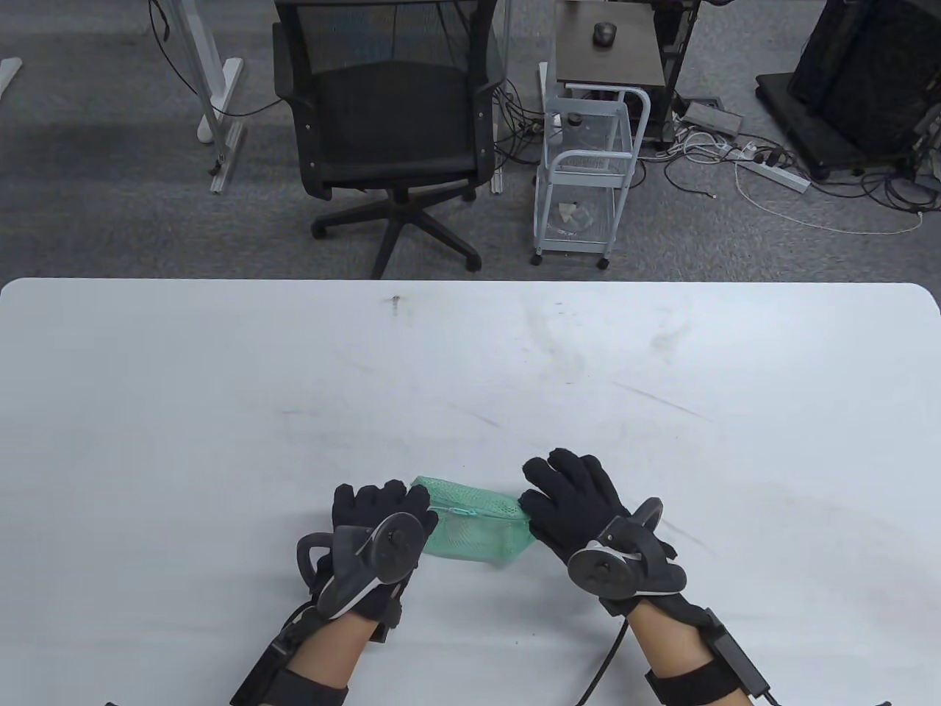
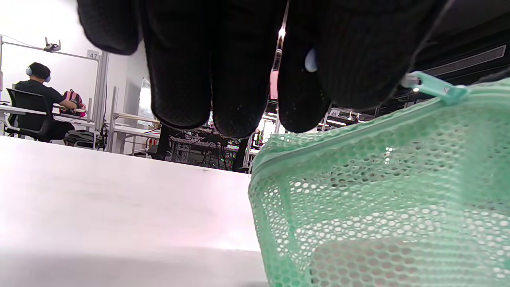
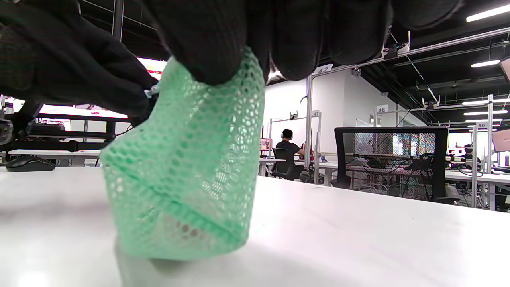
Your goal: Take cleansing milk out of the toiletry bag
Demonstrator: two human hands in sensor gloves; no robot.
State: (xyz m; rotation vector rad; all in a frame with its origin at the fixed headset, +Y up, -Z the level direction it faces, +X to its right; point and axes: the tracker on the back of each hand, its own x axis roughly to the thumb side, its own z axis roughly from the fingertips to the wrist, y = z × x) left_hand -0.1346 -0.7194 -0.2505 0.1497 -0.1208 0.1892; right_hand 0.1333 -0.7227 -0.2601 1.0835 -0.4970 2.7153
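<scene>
Beyond the far edge of the desk (image 1: pixel 220 412): one black mesh office chair (image 1: pixel 386 110) on castors; one white wire trolley (image 1: pixel 588 169) to its right; one dark side table carrying a computer mouse (image 1: pixel 604 32); loose cables and a power strip (image 1: pixel 772 173) on grey carpet. On the desk, near its front edge and between the two hands: one green mesh toiletry bag (image 1: pixel 478 526), zip closed along its top, pale green zip pull (image 2: pixel 434 85) lying toward the left end. Cleansing milk: not visible as such; only a pale shape shows through the mesh low in the bag in the left wrist view. Left hand (image 1: pixel 378 533): black glove, tracker on its back, fingers curled over the bag's left end by the zip pull; whether it actually pinches the pull cannot be told. Right hand (image 1: pixel 581 507): fingers spread forward, fingertips (image 3: pixel 211 48) pressing the bag's right end.
</scene>
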